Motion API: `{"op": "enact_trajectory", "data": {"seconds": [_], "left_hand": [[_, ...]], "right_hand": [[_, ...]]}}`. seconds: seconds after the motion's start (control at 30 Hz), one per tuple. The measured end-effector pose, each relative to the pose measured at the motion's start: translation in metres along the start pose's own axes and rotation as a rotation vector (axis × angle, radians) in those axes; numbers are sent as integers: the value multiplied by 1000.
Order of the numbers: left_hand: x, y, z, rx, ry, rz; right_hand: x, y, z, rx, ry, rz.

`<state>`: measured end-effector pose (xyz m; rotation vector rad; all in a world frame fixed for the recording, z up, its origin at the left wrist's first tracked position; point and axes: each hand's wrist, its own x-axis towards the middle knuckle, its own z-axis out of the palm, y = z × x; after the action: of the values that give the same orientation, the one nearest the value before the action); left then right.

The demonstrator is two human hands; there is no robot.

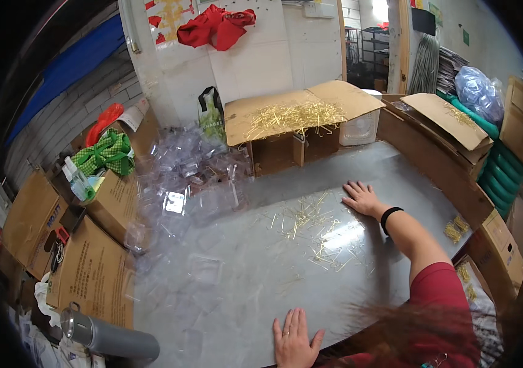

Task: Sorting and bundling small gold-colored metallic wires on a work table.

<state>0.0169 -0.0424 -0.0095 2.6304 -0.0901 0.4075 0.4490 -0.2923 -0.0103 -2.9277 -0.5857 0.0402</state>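
My left hand point(298, 341) lies palm down on the grey table point(255, 264) near its front edge, a ring on one finger and nothing in its grasp. Farther out to the right, my right hand point(361, 199) also rests flat on the tabletop, fingers apart, a black band round the wrist. Just left of and below that hand is a loose scatter of thin gold-coloured wire hooks point(304, 218). More gold hooks point(298, 116) are heaped on a cardboard box point(237, 121) at the back of the table. Neither hand touches the hooks.
Clear plastic cases point(181, 159) pile up at the left. Cardboard boxes point(92, 270) and a grey bottle point(111, 334) stand along the left edge. At the right edge are a wooden board point(433, 156), small gold bundles point(456, 229) and green wrapped rolls point(500, 181).
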Motion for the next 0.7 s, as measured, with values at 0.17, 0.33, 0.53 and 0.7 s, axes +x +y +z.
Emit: {"op": "enact_trajectory", "data": {"seconds": [0.17, 0.33, 0.53, 0.7], "left_hand": [[-4, -5, -2, -5, 10, 7], [-2, -2, -9, 16, 16, 72], [-4, -5, -11, 55, -10, 121], [-9, -11, -6, 82, -4, 140]], "right_hand": [[-53, -18, 4, 140, -123, -306], [-162, -77, -4, 47, -51, -499], [-224, -165, -1, 189, 36, -698], [-250, -192, 2, 357, 1, -647]]}}
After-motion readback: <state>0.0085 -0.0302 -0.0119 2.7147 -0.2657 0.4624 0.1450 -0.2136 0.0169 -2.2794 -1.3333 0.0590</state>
